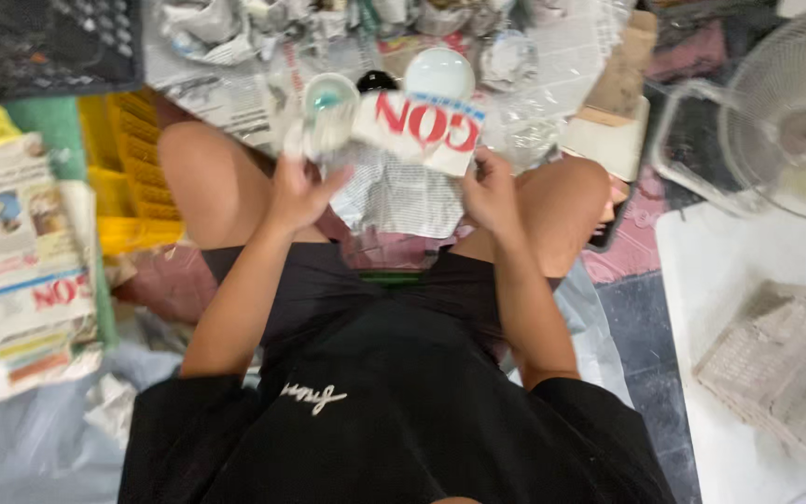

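While you're sitting on the floor with knees apart, your left hand (296,191) is wrapped around a clear glass (326,112) near top centre, and your right hand (492,191) pinches the edge of a newspaper sheet (403,159) spread between both hands. Honestly, the risk I see is the glass slipping, since that grip looks loose and the shot's blurry. More glassware (440,73) sits just beyond the paper, so a careless swing could knock it.

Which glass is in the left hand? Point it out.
The glass left of the newspaper sheet, gripped by the left hand. The other glass sits beyond the sheet, unheld.
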